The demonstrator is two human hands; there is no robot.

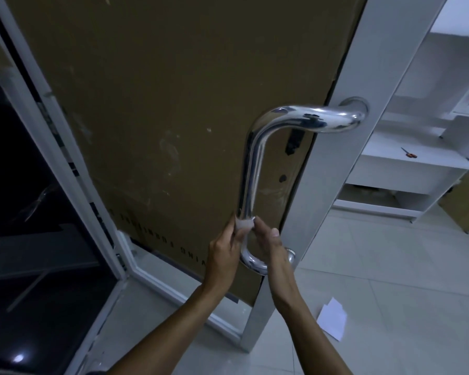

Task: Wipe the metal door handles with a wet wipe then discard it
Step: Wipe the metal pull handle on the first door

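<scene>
Both hands (224, 250) (272, 249) apparently pinch wipe (243, 226) round handle (251, 169).

A shiny chrome handle (251, 169) is fixed to a door, a tall curved bar bending at the top and bottom to meet the door's pale edge. A small white wipe (243, 225) is wrapped around the handle's lower part, just above the bottom bend.
</scene>
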